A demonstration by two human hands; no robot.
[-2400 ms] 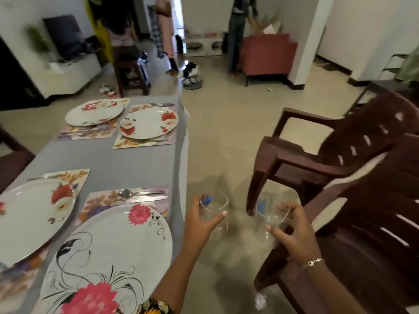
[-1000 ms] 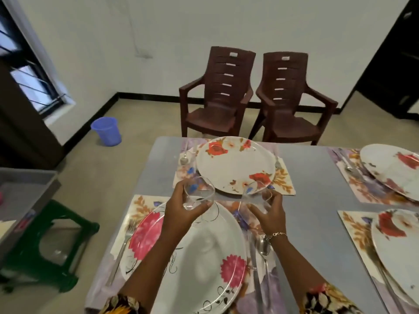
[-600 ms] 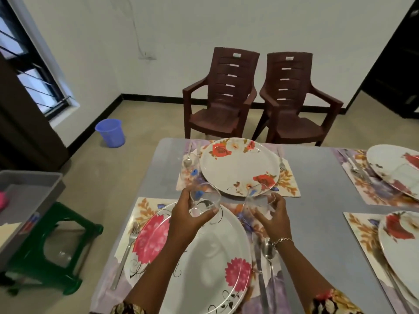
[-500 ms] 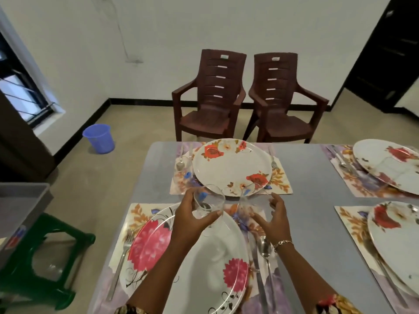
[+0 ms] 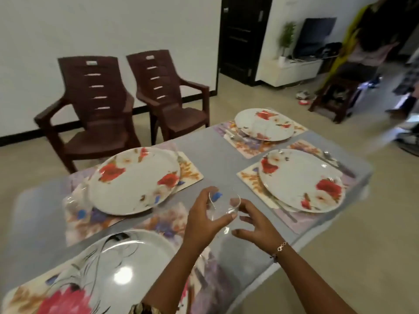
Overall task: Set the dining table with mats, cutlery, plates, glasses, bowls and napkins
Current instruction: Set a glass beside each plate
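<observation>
Glass (image 5: 223, 208) — nearly upright, rim up — in left hand (image 5: 204, 220).

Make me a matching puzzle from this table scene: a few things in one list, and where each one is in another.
Things:
1. drinking glass
2. bracelet
3. pink-flowered plate
4. brown chairs

Places:
A. by the white wall, beyond the table
B. on the nearest mat
C. gripped in the left hand
D. around the wrist of the right hand

Pairs: 1-C, 2-D, 3-B, 4-A
</observation>
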